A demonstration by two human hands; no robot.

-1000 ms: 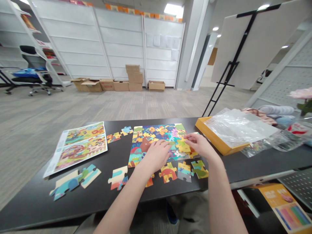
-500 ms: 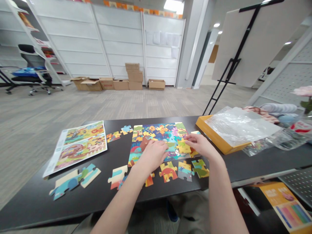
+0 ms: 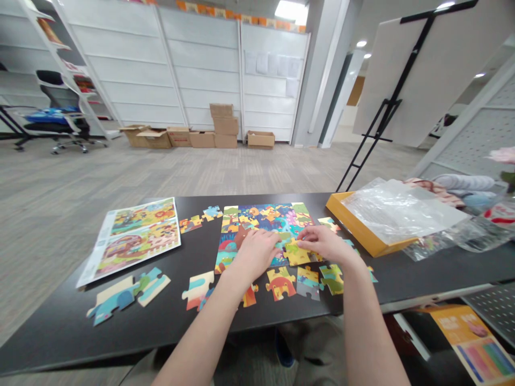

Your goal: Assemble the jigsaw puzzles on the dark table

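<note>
A colourful puzzle board (image 3: 229,228) lies on the black table, with several loose pieces lying on it. My left hand (image 3: 259,249) rests over the middle of the board, its fingers bent; what lies beneath them is hidden. At the board's lower right, my right hand (image 3: 319,241) pinches a yellow puzzle piece (image 3: 296,253) by its upper edge. Along the near side of the board lie an orange animal-face piece (image 3: 280,284), a yellow and grey piece (image 3: 308,283) and a green piece (image 3: 332,280). Farther left is a white and red piece (image 3: 198,289).
A printed picture sheet (image 3: 134,238) lies at the table's left, with joined blue pieces (image 3: 120,300) in front of it. More pieces (image 3: 191,223) sit between sheet and board. At the right stands a yellow box lid (image 3: 362,230) holding clear plastic.
My right hand has moved left and slightly down with the yellow piece, closer to my left hand. The left hand has barely moved. The view has shifted slightly.
</note>
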